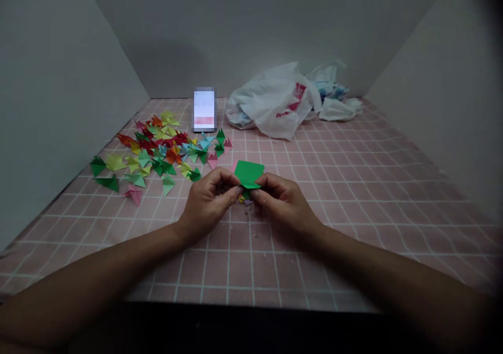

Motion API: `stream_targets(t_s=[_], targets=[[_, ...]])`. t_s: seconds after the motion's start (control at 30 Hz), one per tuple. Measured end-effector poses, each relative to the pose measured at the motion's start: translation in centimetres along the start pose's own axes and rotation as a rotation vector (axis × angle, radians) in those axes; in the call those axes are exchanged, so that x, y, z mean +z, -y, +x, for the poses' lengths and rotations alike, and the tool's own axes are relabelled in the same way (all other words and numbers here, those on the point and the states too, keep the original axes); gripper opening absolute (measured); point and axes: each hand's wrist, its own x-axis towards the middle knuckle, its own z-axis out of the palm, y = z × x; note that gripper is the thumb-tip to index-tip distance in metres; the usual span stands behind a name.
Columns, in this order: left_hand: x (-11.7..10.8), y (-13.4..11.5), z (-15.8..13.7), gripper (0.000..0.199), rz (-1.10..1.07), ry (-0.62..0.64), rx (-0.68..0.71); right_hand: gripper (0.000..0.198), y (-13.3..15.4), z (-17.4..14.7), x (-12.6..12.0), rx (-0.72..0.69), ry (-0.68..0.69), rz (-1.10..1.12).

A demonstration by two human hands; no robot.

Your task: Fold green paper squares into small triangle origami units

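My left hand (210,199) and my right hand (281,199) meet at the middle of the pink checked table (353,186). Both pinch a green sheet of paper (249,173) at its lower edge, thumbs and fingertips closed on it. The sheet stands tilted up above the fingers. Small paper bits (244,201) in yellow and purple lie on the table just under the hands. A pile of folded paper pieces (159,152) in several colours spreads to the left of my left hand.
A phone (204,109) stands upright at the back, beside the pile. A crumpled white plastic bag (281,102) lies at the back right. Grey walls close in the table on the left, right and rear.
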Motion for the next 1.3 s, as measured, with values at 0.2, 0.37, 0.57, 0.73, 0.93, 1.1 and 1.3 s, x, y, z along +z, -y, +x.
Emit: stream_targets(t_s=[0.2, 0.37, 0.57, 0.73, 0.93, 1.1, 1.3], targets=[[-0.03, -0.01, 0.09, 0.008, -0.025, 0.025, -0.028, 0.014, -0.1, -0.01, 0.17, -0.001, -0.019, 0.02], [0.12, 0.33, 0.0, 0.014, -0.088, 0.037, -0.069, 0.016, -0.23, 0.01, 0.1, -0.01, -0.05, 0.061], [0.08, 0.24, 0.14, 0.019, -0.202, 0.075, -0.187, 0.018, -0.24, 0.27, -0.2, 0.036, -0.05, 0.081], [-0.02, 0.07, 0.21, 0.014, -0.206, 0.108, -0.251, 0.018, -0.43, 0.35, -0.18, 0.039, -0.047, 0.081], [0.03, -0.41, -0.01, 0.011, -0.052, 0.098, -0.184, 0.012, -0.76, -0.02, 0.12, -0.072, -0.069, 0.045], [-0.07, -0.59, -0.37, 0.013, 0.123, 0.108, -0.093, 0.006, -0.68, -0.16, 0.06, -0.193, -0.081, -0.148], [-0.16, -0.43, -0.35, 0.012, 0.269, 0.102, 0.044, 0.009, -0.71, -0.29, -0.02, -0.276, -0.085, -0.286]])
